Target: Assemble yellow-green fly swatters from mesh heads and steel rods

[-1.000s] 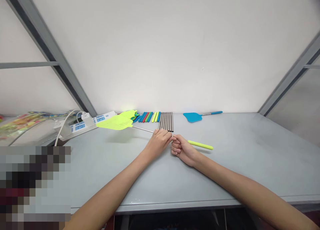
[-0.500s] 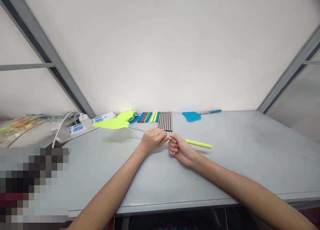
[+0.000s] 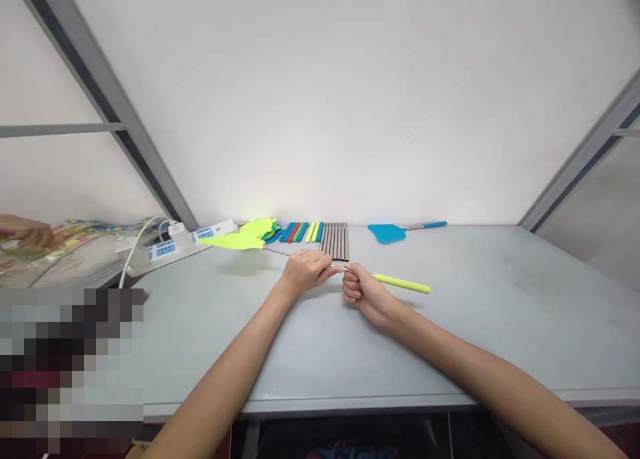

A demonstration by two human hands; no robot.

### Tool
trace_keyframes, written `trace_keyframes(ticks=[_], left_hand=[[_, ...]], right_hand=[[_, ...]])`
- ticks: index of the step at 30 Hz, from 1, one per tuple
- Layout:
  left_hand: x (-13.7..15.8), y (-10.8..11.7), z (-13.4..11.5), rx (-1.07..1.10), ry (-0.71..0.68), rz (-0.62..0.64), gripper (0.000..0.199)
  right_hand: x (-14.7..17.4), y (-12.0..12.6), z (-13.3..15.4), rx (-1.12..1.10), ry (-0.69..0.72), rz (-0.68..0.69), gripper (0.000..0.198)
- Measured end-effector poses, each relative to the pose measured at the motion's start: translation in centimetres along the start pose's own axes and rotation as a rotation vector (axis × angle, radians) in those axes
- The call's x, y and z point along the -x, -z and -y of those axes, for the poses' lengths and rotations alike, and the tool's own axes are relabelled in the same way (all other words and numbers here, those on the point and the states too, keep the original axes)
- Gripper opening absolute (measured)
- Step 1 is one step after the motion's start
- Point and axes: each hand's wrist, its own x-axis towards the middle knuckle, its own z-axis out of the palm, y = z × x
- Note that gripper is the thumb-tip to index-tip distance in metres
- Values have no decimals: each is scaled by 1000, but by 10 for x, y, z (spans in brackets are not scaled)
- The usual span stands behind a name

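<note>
In the head view, both hands are on a yellow-green swatter (image 3: 235,240) that is held above the grey bench (image 3: 500,312), near its middle, with soft shadows beneath its ends. The left hand (image 3: 306,272) closes over the thin metal shaft from above, its thumb stretched along it towards the other hand. The right hand (image 3: 367,296) has its fingers curled in and pinches the shaft between thumb and forefinger; the two hands sit just beside each other, and whether they touch cannot be told. The swatter's flat head points left and is seen almost edge-on, while its grip (image 3: 403,284) sticks out to the right of the right hand. Behind, by the wall, lie a pile of flat swatter heads (image 3: 257,228), a row of coloured handles (image 3: 299,232) in blue, red, green and yellow, and a row of metal tubes (image 3: 334,241). Well apart to the right lies a blue swatter (image 3: 387,233). At the left are a white power strip (image 3: 167,249) with plugs in it and, farther off, another person's hand (image 3: 30,234) beside colourful wrapped goods (image 3: 93,231).
</note>
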Motion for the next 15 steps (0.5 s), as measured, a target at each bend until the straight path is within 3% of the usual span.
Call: trace_keyframes(ticks=[15], left_hand=[[3,2,9,-5,60,-1,38]], right_hand=[[0,7,4,69,41,9,30]])
